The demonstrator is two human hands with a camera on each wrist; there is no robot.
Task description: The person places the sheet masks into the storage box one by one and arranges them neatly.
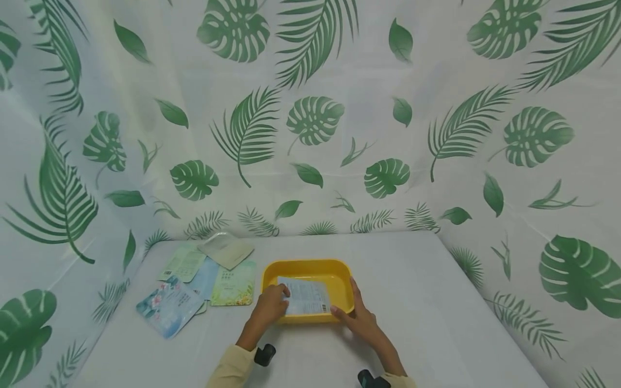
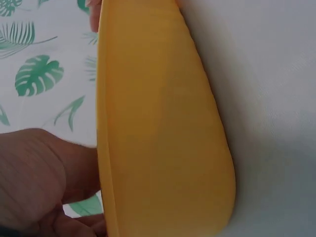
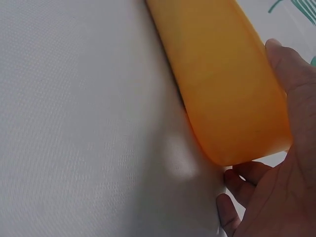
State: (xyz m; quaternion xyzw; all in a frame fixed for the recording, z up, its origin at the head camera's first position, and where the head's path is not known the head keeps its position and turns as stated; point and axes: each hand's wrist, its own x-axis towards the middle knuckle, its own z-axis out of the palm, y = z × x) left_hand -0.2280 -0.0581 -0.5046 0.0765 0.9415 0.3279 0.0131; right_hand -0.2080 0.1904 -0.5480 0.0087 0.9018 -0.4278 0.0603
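Note:
A yellow rectangular plastic tray (image 1: 344, 288) sits on the white table, and a pale blue printed sachet (image 1: 306, 296) lies inside it. My left hand (image 1: 270, 308) reaches over the tray's front left rim, its fingers curled at the sachet's left edge. Its fingertips are partly hidden behind the tray wall in the left wrist view. At the front right corner my right hand (image 1: 361, 321) holds the tray, thumb at the front rim and fingers along the right side. The right wrist view shows that thumb (image 3: 286, 61) on the rim and the other fingers curled around the corner.
Left of the tray lie several flat sachets, overlapping: a blue floral one (image 1: 170, 307), a green-yellow one (image 1: 234, 284), a light green one (image 1: 184, 262) and a beige one (image 1: 228, 251). A leaf-print curtain (image 1: 339, 161) stands behind the white table (image 1: 436, 323).

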